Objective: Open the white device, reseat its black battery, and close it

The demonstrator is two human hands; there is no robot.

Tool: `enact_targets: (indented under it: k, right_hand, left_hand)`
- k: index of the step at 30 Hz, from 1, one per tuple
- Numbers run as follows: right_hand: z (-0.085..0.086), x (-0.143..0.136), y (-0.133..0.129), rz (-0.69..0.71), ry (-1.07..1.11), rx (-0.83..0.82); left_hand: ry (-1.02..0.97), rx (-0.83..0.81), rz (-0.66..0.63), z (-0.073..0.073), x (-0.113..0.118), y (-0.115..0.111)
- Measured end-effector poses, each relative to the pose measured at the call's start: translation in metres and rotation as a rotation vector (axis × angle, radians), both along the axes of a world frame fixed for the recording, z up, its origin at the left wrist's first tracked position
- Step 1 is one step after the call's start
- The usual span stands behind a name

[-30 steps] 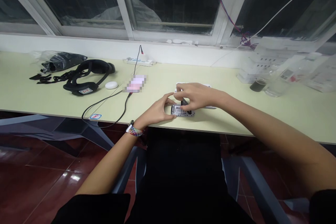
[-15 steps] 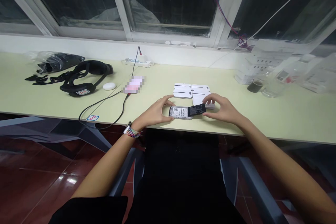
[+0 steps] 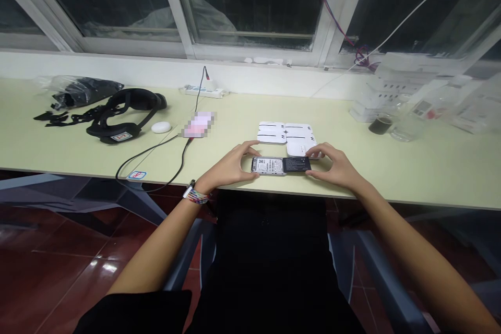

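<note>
My left hand (image 3: 230, 167) grips the grey device (image 3: 269, 166) by its edges; my right hand (image 3: 337, 168) pinches the black battery (image 3: 296, 165).

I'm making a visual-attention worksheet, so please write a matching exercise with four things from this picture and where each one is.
Things:
1. black headset
2. silver labelled device
3. power strip
4. black battery

Places:
A. nearest the right hand
B. near the wall
C. beside the white oval object
D. nearest the left hand

Pairs: 1-C, 2-D, 3-B, 4-A
</note>
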State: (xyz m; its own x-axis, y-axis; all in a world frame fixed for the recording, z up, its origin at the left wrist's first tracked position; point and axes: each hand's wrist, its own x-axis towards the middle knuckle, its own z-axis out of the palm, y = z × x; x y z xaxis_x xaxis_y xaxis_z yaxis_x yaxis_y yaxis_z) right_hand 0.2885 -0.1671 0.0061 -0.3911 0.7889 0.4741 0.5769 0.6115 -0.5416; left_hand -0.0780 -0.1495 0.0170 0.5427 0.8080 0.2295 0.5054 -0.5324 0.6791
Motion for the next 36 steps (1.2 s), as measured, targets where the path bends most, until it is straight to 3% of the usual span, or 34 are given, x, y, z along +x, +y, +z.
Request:
enact_targets:
  k: [36]
  right_hand:
    - [-0.003, 0.0014, -0.0008, 0.007, -0.001, -0.012]
  left_hand:
    - [0.008, 0.011, -0.005, 0.0013, 0.0009, -0.0003]
